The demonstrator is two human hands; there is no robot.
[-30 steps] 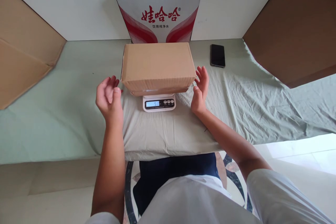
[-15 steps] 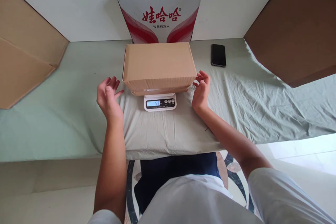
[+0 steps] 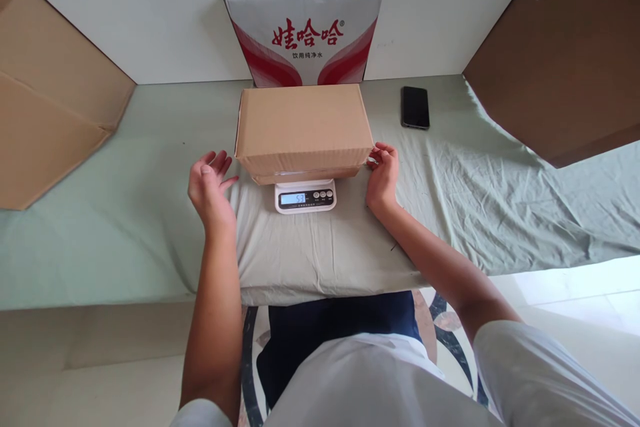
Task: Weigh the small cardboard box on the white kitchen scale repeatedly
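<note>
A closed brown cardboard box [image 3: 303, 127] rests on a small white digital scale [image 3: 305, 196] whose lit display shows a number. The scale stands on a pale green cloth [image 3: 310, 247] spread over the surface. My left hand [image 3: 210, 187] hovers just left of the box, palm turned toward it, fingers apart and holding nothing. My right hand [image 3: 383, 173] is at the box's lower right corner, fingers curled with the tips touching or nearly touching the edge.
A white and red printed carton [image 3: 303, 37] stands behind the box against the white wall. A black phone [image 3: 415, 107] lies on the cloth at the right. Large brown cardboard pieces lean at the far left [image 3: 45, 113] and far right [image 3: 565, 60].
Both hands have moved in toward the box. The right hand's fingers have curled and reached its lower right corner. The scale reading went from 51 to 53.
</note>
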